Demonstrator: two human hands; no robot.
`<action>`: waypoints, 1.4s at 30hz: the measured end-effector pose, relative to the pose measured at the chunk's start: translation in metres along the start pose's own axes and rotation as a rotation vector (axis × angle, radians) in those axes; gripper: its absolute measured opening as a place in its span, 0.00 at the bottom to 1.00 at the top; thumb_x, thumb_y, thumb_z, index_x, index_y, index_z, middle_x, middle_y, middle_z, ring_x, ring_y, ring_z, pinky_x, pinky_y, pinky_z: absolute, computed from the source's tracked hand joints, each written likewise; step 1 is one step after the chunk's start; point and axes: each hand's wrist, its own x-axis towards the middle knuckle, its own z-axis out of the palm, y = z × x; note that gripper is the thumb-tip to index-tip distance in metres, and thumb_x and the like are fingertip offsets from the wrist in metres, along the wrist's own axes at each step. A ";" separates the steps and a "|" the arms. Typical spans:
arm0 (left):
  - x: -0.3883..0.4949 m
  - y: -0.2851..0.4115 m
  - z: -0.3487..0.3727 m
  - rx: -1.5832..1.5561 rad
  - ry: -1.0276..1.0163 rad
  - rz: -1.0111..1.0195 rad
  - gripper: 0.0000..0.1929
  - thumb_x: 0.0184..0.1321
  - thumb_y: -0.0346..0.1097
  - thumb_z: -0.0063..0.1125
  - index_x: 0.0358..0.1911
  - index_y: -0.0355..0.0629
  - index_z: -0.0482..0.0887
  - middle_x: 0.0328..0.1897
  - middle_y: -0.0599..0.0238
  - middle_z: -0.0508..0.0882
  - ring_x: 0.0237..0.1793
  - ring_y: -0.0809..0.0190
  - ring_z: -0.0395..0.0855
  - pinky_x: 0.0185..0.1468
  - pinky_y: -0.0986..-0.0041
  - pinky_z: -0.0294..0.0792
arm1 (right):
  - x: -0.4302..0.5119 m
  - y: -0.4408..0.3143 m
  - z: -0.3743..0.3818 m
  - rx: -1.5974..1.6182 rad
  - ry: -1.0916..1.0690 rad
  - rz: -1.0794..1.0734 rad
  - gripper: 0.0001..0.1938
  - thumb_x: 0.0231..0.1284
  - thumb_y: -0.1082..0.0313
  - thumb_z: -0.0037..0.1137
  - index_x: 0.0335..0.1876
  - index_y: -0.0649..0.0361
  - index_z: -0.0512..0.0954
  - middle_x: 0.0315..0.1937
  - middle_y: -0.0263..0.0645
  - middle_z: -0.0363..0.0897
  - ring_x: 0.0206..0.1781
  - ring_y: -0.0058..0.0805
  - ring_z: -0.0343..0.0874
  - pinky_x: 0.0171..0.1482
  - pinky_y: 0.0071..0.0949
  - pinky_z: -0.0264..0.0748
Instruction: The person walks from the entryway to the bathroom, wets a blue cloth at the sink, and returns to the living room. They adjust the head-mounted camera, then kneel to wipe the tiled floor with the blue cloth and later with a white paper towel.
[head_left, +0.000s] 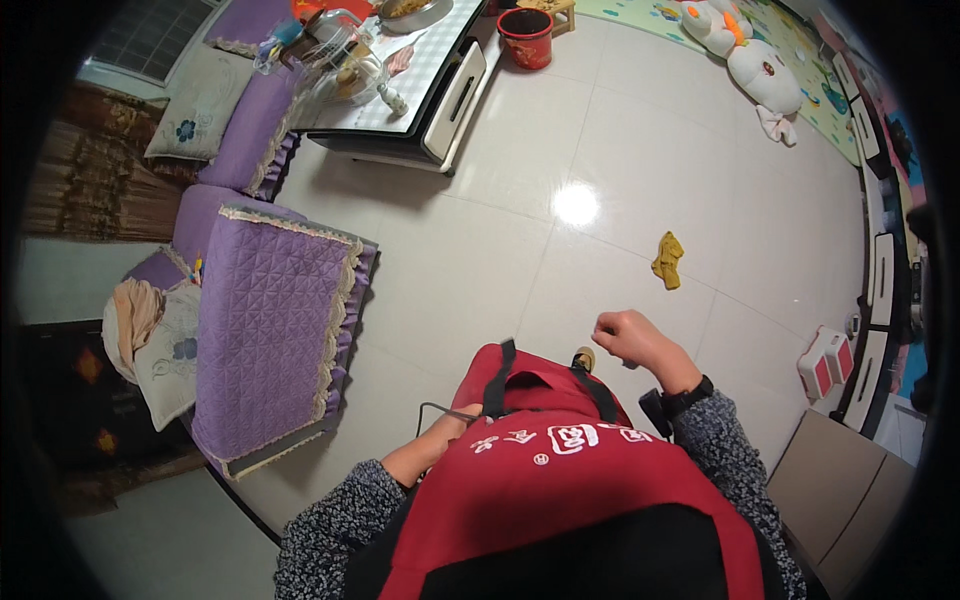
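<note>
My right hand (628, 339) is raised over the floor at the right of the red apron (495, 480), fingers curled; nothing shows in it. A dark band with a small black device is round that wrist. My left hand (459, 426) rests at the left side of the apron, its fingers partly hidden by the cloth, so its grip cannot be made out. A thin dark cable (431, 405) loops beside it. Beyond my right hand, a crumpled mustard-yellow cloth item (668, 260) lies on the tiled floor. A shoe tip (583, 358) shows past the apron's edge.
A purple quilted sofa (277, 330) stands at left. Ahead is a low table (360, 118) with a checked cloth, dishes and a clear container. A red bin (525, 39), a white plush toy (763, 75) on a play mat, a step stool (825, 361) and low cabinets (883, 281) lie further round.
</note>
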 end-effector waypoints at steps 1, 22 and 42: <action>0.003 0.001 -0.006 -0.044 -0.032 -0.021 0.13 0.59 0.38 0.52 0.44 0.38 0.77 0.40 0.67 0.80 0.38 0.68 0.76 0.43 0.74 0.69 | 0.002 0.003 -0.002 0.024 -0.005 0.038 0.10 0.52 0.63 0.50 0.30 0.62 0.77 0.22 0.46 0.78 0.26 0.44 0.77 0.31 0.36 0.72; 0.091 0.146 -0.188 1.362 -0.259 -0.180 0.21 0.57 0.51 0.45 0.44 0.42 0.69 0.41 0.45 0.79 0.43 0.45 0.79 0.43 0.60 0.71 | 0.158 -0.060 0.031 -0.021 0.251 0.154 0.09 0.53 0.62 0.51 0.29 0.61 0.77 0.22 0.48 0.77 0.29 0.48 0.77 0.34 0.41 0.72; 0.116 0.134 -0.171 0.176 -0.320 -0.627 0.08 0.50 0.28 0.62 0.33 0.39 0.76 0.30 0.70 0.81 0.32 0.72 0.78 0.34 0.79 0.70 | 0.138 0.037 0.005 -0.002 0.418 0.080 0.09 0.53 0.64 0.50 0.28 0.62 0.75 0.24 0.49 0.77 0.29 0.50 0.76 0.32 0.44 0.71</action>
